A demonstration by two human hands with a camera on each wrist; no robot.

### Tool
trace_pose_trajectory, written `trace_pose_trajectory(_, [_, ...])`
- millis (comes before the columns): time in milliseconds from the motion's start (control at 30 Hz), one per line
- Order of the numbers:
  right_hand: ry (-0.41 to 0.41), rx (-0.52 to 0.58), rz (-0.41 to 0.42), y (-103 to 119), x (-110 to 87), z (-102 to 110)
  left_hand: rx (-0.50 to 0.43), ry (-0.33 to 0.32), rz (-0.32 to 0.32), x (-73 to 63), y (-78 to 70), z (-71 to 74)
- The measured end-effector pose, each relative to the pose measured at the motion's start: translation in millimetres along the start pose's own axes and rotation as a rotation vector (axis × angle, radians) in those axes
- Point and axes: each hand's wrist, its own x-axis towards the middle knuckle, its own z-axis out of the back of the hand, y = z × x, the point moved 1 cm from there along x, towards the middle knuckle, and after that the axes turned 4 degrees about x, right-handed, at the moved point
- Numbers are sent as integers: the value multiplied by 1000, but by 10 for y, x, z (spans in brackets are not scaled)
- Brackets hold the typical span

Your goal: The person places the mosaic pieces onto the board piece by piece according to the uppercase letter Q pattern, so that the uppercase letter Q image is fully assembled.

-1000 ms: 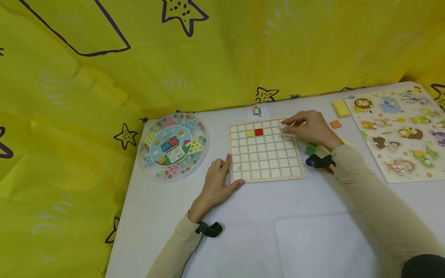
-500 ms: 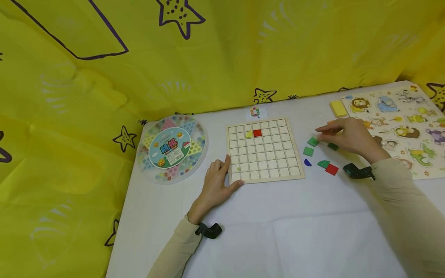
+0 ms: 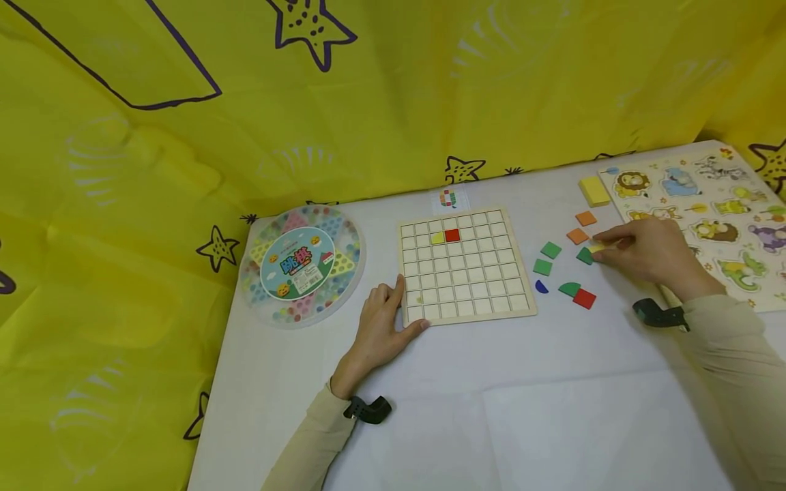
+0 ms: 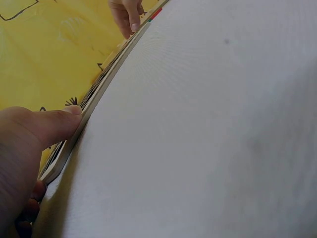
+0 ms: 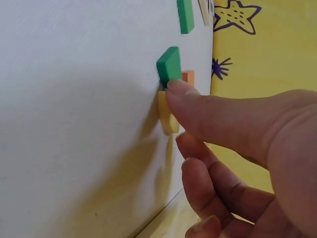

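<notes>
Right hand pinches a yellow piece (one edge rounded).

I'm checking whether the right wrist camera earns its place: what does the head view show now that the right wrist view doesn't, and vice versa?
Only the head view: the left hand, the round game box, the picture card and the loose red tile.
Only the right wrist view: the thickness and curved edge of the yellow piece.
Both: the right hand at that yellow piece, the green piece beside it and the yellow cloth behind.
</notes>
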Motion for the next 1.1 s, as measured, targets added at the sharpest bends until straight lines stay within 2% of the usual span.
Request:
trace_pose_trajectory(400, [15, 44, -27, 10, -19, -45, -16, -2, 0, -4, 5, -12])
trace_pose_trajectory(900, [2, 12, -15, -14, 36, -123, -23, 7, 5, -5, 3, 0])
trace_pose_trajectory(1100, [67, -25, 6, 12, 50, -146, -19, 10, 13, 0, 5, 1])
